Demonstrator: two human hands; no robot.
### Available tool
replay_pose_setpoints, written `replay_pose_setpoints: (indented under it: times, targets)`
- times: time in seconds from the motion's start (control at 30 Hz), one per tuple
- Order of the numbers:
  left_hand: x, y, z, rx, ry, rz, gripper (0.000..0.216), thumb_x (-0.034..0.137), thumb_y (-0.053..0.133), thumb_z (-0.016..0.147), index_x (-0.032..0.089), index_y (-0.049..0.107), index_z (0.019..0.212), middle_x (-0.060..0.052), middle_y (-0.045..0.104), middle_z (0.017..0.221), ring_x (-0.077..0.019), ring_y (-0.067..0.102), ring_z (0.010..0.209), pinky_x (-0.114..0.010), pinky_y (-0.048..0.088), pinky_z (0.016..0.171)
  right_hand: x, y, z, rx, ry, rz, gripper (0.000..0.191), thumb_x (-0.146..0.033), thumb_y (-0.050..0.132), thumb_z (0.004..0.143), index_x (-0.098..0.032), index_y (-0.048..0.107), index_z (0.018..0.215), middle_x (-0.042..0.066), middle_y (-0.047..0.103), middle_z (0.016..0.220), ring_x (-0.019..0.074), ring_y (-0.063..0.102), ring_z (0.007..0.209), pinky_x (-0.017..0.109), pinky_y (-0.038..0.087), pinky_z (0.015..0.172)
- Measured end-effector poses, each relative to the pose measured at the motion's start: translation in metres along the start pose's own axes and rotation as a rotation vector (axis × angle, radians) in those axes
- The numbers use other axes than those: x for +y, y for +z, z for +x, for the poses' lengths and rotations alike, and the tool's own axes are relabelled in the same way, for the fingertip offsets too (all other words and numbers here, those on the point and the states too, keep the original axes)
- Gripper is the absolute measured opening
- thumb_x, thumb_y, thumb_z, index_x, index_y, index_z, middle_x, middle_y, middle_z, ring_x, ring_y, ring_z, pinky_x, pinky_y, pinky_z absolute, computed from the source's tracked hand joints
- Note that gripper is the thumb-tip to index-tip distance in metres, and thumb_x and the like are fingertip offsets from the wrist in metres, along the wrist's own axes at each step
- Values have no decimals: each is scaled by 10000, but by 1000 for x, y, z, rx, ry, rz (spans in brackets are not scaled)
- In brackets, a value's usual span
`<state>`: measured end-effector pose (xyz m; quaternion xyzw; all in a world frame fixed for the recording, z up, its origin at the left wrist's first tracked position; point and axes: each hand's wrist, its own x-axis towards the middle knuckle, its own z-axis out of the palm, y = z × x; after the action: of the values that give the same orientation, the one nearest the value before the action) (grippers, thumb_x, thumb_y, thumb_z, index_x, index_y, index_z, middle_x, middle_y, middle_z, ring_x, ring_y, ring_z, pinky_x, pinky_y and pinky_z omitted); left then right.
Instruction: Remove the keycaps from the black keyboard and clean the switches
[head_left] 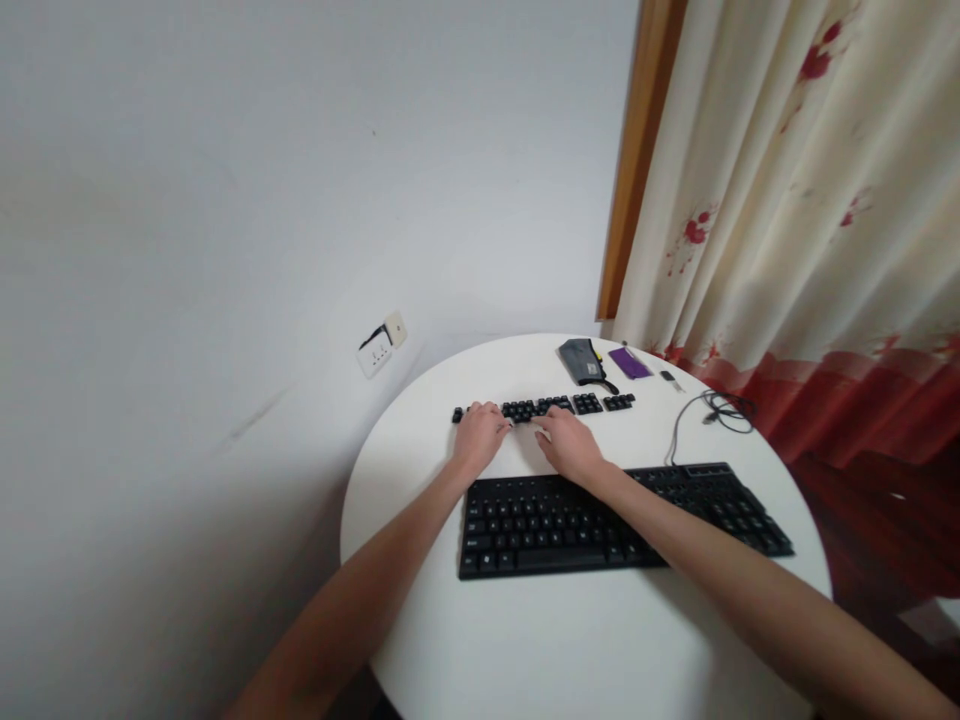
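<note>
left hand (480, 432) palm-down, seemingly on keycaps (592, 403) | right hand (570, 442) alike | grasp: cannot tell

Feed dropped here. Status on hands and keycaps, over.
Left hand, right hand at keycap row, grip unclear. Row lies behind keyboard. Pouch, cable apart at right.

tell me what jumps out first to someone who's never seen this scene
A black keyboard lies across the middle of a round white table. Just beyond it, the left hand and the right hand rest side by side on a row of small black keycaps. At the right hangs a cream curtain with red flowers and a red hem.
</note>
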<state>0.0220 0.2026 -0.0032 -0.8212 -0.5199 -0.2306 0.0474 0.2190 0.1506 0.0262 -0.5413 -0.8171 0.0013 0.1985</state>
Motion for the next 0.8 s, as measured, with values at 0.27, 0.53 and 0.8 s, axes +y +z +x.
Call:
replay_pose_setpoints:
  times: [0.27, 0.53, 0.8]
  targets:
    - [3, -15, -11, -123, -66, -34, 150, 261, 638, 868, 266, 787, 865, -46, 740, 947, -220, 612, 972, -339, 452, 934, -10, 30, 55, -81, -38, -123, 248, -195, 505, 931, -152, 746, 971, 151, 608, 1102, 263, 516, 1070, 335, 421, 888]
    - [14, -24, -12, -177, -102, -7, 172, 219, 632, 835, 244, 798, 869, -69, 751, 881, -234, 647, 962, -313, 477, 876, -15, 28, 34, -134, -145, -64, 225, -161, 540, 907, -151, 764, 891, 131, 680, 1051, 253, 528, 1076, 319, 399, 897]
    - [40, -42, -27, -163, -52, -311, 130, 237, 667, 817, 214, 794, 830, -45, 769, 871, -200, 673, 831, -298, 486, 822, 6, 0, -17, -65, -64, 186, 117, -234, 647, 865, -202, 753, 901, 41, 726, 884, 190, 626, 872, 274, 435, 800]
